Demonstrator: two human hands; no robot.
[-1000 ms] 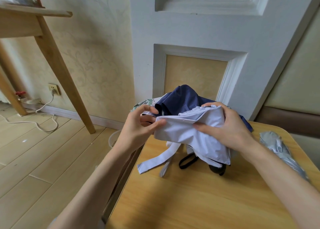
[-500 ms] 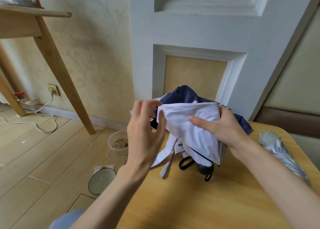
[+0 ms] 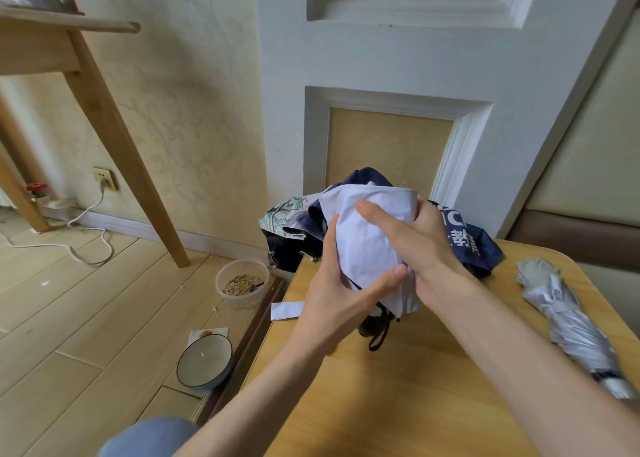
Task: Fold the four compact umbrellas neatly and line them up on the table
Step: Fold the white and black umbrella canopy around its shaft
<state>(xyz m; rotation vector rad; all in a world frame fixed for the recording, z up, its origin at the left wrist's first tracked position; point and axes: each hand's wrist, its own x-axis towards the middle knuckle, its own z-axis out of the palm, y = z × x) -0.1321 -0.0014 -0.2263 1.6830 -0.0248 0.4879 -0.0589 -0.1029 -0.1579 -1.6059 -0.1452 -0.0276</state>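
Observation:
A pale lilac umbrella (image 3: 367, 235) is held upright over the wooden table (image 3: 398, 404), its black handle and wrist loop (image 3: 375, 332) hanging below. My left hand (image 3: 332, 300) wraps around its lower canopy from the left, thumb across the front. My right hand (image 3: 419, 238) grips the upper canopy from the right, fingers over the cloth. Behind lie a navy umbrella (image 3: 467, 245) with white lettering and a floral-print umbrella (image 3: 287, 216), both loose. A folded silver umbrella (image 3: 568, 321) lies at the table's right edge.
On the floor left of the table stand a clear plastic tub of grain (image 3: 242, 283) and a dark-rimmed bowl (image 3: 204, 359). A lilac strap end (image 3: 287, 310) hangs by the table's left edge. A wooden leg (image 3: 121, 145) and a white cable (image 3: 86, 245) are further left.
The lilac canopy has been gathered tighter into a bundle. My left hand went from open beside it to wrapping its lower part; my right hand shifted over the top.

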